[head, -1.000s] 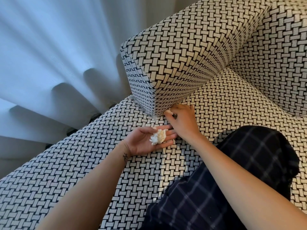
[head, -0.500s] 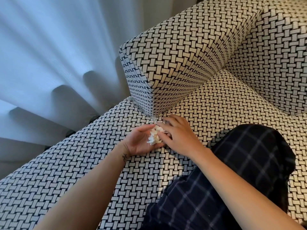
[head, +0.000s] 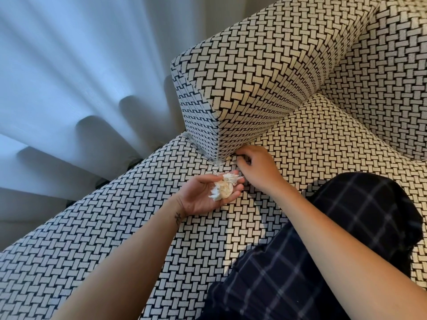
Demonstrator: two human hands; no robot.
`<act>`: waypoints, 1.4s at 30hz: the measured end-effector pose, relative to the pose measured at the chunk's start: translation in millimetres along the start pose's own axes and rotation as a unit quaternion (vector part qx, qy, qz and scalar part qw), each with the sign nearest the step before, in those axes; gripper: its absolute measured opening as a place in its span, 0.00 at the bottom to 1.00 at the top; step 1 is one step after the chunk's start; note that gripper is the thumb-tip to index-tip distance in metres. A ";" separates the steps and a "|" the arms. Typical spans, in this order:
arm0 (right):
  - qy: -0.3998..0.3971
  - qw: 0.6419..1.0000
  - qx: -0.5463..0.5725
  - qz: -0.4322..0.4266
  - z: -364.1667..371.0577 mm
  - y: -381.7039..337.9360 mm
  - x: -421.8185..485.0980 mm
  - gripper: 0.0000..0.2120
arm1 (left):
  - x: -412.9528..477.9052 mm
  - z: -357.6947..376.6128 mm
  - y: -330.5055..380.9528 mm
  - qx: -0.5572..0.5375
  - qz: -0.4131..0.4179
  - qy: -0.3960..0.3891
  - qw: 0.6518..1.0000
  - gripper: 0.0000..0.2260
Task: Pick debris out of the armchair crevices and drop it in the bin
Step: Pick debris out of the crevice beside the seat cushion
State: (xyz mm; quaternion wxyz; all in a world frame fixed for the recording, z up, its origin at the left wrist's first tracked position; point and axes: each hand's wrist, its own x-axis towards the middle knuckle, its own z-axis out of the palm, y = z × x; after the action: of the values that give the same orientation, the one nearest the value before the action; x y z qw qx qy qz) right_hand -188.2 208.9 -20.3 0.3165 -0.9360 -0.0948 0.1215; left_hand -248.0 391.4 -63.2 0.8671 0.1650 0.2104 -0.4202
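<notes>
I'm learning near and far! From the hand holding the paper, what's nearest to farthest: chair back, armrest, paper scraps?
1. Paper scraps: lying in the palm of the left hand.
2. Armrest: just above that hand.
3. Chair back: far upper right.

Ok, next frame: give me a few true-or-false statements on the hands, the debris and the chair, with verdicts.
1. A pale curtain hangs left of the armrest. True.
2. The left hand is an empty fist. False: it lies palm up with white scraps in it.
3. The right hand has its curled fingers at the crevice where the armrest meets the seat. True.
4. The armchair fabric is plain grey. False: it has a black-and-cream woven pattern.
</notes>
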 end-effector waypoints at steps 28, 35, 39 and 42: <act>-0.193 0.952 -0.226 0.069 14.9 -22.0 38.8 0.29 | -1.6 7.0 3.1 -0.011 -0.048 0.003 0.999 0.11; -0.105 0.982 -0.156 0.022 17.7 -4.4 28.3 0.26 | 0.6 4.6 3.8 -0.045 -0.054 -0.009 0.997 0.13; -0.064 0.985 -0.158 0.001 25.3 -1.2 22.7 0.22 | -0.2 6.9 3.6 -0.069 -0.065 -0.031 0.995 0.13; -0.064 0.983 -0.171 0.002 24.8 -1.4 21.8 0.23 | 1.8 6.7 4.7 -0.049 -0.053 -0.034 0.997 0.11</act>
State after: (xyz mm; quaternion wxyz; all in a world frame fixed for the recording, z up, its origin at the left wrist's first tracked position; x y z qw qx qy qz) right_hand -174.7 229.7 -42.1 0.1451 -0.9668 -0.1326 0.1634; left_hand -241.7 389.9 -57.9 0.8575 0.0965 0.2092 -0.4601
